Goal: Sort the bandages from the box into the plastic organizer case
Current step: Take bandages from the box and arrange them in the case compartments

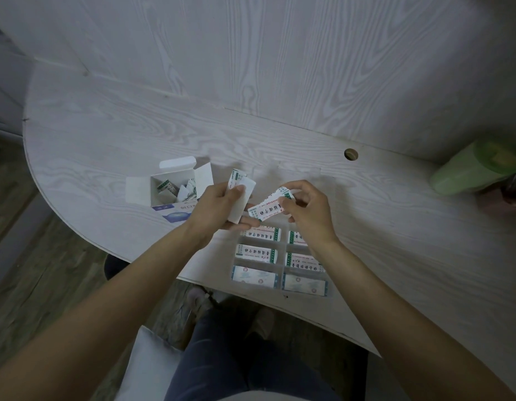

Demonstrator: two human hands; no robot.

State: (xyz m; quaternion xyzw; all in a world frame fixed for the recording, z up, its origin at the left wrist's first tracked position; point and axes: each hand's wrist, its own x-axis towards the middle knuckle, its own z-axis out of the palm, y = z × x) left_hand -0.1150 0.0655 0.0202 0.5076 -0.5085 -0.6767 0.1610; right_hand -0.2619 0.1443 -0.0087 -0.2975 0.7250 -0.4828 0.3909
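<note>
An open white cardboard box lies on the table at the left, with several wrapped bandages inside. My left hand holds a small stack of bandages upright beside the box. My right hand pinches one white bandage with green ends and red print, held above the far end of the clear plastic organizer case. The case sits near the table's front edge; its visible compartments each hold bandages, the two nearest ones blue-edged. My right wrist covers part of the right column.
The white wood-grain table curves away at the left, where the floor shows. A cable hole lies behind the hands. A green object lies at the far right edge. My legs and feet are below the table edge.
</note>
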